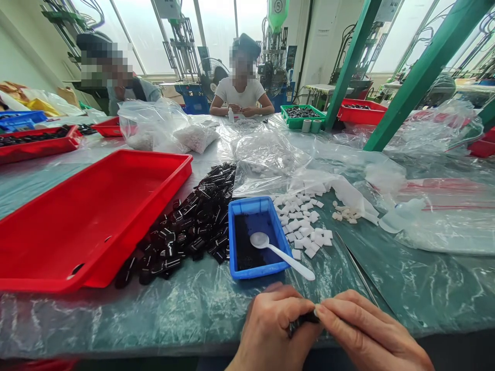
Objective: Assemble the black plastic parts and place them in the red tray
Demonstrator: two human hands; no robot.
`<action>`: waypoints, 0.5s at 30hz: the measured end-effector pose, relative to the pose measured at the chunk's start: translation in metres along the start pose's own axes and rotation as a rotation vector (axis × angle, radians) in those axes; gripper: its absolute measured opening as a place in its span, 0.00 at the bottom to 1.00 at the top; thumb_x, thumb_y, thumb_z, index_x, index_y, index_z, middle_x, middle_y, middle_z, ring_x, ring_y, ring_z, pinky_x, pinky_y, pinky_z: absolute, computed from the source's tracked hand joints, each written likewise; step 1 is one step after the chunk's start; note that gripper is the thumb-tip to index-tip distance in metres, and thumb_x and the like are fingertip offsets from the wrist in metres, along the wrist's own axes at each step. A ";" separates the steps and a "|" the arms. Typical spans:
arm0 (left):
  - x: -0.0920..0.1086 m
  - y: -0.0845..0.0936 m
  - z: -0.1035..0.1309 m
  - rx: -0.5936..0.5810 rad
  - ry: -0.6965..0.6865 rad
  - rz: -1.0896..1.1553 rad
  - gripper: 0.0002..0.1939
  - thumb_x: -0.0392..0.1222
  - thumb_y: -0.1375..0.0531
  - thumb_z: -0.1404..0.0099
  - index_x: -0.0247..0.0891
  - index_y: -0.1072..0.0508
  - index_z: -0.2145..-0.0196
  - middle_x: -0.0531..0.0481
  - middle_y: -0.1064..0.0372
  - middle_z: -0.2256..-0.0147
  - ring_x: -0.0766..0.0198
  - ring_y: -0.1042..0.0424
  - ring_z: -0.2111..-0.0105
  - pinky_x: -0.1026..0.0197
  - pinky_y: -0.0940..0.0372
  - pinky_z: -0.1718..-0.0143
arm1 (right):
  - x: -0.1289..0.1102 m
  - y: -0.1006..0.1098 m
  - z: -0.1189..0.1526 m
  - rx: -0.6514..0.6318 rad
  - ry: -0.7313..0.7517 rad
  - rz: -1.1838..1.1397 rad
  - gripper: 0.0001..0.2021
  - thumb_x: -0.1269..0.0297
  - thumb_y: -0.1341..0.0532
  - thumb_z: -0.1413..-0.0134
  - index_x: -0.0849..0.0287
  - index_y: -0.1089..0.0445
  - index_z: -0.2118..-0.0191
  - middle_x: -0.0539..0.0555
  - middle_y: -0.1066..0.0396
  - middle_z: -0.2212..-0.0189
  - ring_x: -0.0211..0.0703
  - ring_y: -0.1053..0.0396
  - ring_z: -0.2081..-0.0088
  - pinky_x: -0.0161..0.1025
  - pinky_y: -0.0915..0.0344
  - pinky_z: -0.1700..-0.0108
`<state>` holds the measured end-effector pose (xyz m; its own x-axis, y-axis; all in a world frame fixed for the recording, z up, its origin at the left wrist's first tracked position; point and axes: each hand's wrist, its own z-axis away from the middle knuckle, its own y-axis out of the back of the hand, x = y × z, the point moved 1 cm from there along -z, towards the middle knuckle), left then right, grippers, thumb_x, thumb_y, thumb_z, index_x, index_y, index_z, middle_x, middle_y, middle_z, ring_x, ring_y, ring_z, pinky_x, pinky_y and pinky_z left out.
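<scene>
My left hand [276, 319] is closed around a small glossy black plastic piece [309, 317], just in front of the table's near edge. At the end of that piece, my right hand [367, 330] presses its thumb and fingertips together; whatever they pinch is hidden. Beyond my hands stands a blue tray [257, 273] with dark contents and a white plastic spoon [292, 260] resting across its rim. Left of the tray lies a heap of similar black pieces [193, 221]. Small white square pieces [303, 226] are scattered on its right.
A large red bin [96, 190] occupies the left. Metal tweezers [359, 268] lie to the right, near several small cream pieces [347, 214]. Clear plastic bags [266, 154] cover the middle. Across the table sits a person [242, 93]; another is at far left. Green posts [425, 77] rise at right.
</scene>
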<state>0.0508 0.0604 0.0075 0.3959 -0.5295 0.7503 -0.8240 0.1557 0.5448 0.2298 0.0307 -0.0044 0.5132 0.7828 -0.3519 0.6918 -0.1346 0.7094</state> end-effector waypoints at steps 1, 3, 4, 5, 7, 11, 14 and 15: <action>0.000 0.000 0.000 -0.001 -0.002 -0.002 0.06 0.24 0.35 0.49 0.30 0.21 0.78 0.48 0.27 0.82 0.65 0.29 0.80 0.68 0.38 0.78 | 0.000 -0.001 0.000 0.015 -0.010 0.001 0.22 0.75 0.48 0.35 0.60 0.41 0.38 0.60 0.27 0.60 0.47 0.28 0.56 0.41 0.27 0.57; 0.000 0.000 0.000 0.000 -0.006 -0.003 0.06 0.24 0.34 0.49 0.30 0.21 0.78 0.48 0.27 0.82 0.66 0.29 0.80 0.69 0.39 0.79 | 0.000 -0.001 0.000 0.025 -0.010 0.001 0.22 0.75 0.48 0.35 0.60 0.42 0.37 0.59 0.27 0.60 0.46 0.29 0.56 0.41 0.27 0.56; 0.000 0.000 0.000 0.001 -0.007 -0.001 0.05 0.24 0.34 0.48 0.30 0.21 0.77 0.48 0.27 0.81 0.66 0.29 0.80 0.69 0.39 0.79 | 0.000 -0.002 0.000 0.020 -0.001 0.001 0.23 0.76 0.48 0.36 0.60 0.42 0.37 0.59 0.27 0.60 0.45 0.28 0.56 0.40 0.27 0.56; 0.000 0.000 0.000 -0.001 -0.004 0.001 0.05 0.25 0.34 0.48 0.31 0.21 0.77 0.48 0.27 0.81 0.66 0.29 0.80 0.69 0.39 0.79 | 0.000 -0.002 0.000 0.012 0.009 0.001 0.23 0.76 0.47 0.36 0.61 0.42 0.37 0.59 0.27 0.59 0.45 0.28 0.56 0.40 0.27 0.56; 0.000 0.001 0.000 -0.005 0.002 0.009 0.06 0.25 0.35 0.47 0.31 0.21 0.77 0.48 0.27 0.81 0.65 0.29 0.79 0.69 0.38 0.78 | 0.001 -0.002 0.001 0.006 0.023 0.012 0.23 0.77 0.47 0.37 0.62 0.41 0.38 0.59 0.27 0.60 0.44 0.28 0.57 0.38 0.27 0.56; 0.000 0.000 0.000 -0.018 0.006 0.025 0.06 0.25 0.36 0.46 0.30 0.22 0.79 0.47 0.27 0.81 0.65 0.29 0.79 0.69 0.38 0.77 | 0.000 -0.002 -0.001 0.035 0.033 0.027 0.20 0.77 0.47 0.37 0.64 0.38 0.40 0.59 0.27 0.61 0.44 0.28 0.57 0.37 0.27 0.56; -0.001 0.000 0.001 -0.018 0.018 0.014 0.07 0.25 0.37 0.46 0.31 0.22 0.78 0.48 0.28 0.81 0.65 0.30 0.79 0.68 0.39 0.78 | 0.000 -0.004 -0.003 0.052 0.018 0.008 0.19 0.79 0.45 0.40 0.65 0.35 0.43 0.59 0.26 0.61 0.44 0.28 0.57 0.37 0.27 0.56; -0.001 0.000 0.001 -0.018 0.023 0.010 0.07 0.25 0.37 0.46 0.31 0.22 0.78 0.48 0.28 0.81 0.65 0.30 0.80 0.68 0.39 0.78 | 0.001 -0.006 -0.004 0.070 0.018 0.002 0.19 0.80 0.45 0.41 0.66 0.34 0.44 0.59 0.26 0.62 0.44 0.28 0.58 0.37 0.27 0.57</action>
<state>0.0505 0.0600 0.0064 0.3972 -0.5083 0.7641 -0.8206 0.1761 0.5437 0.2243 0.0350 -0.0064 0.5055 0.7934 -0.3392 0.7251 -0.1776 0.6653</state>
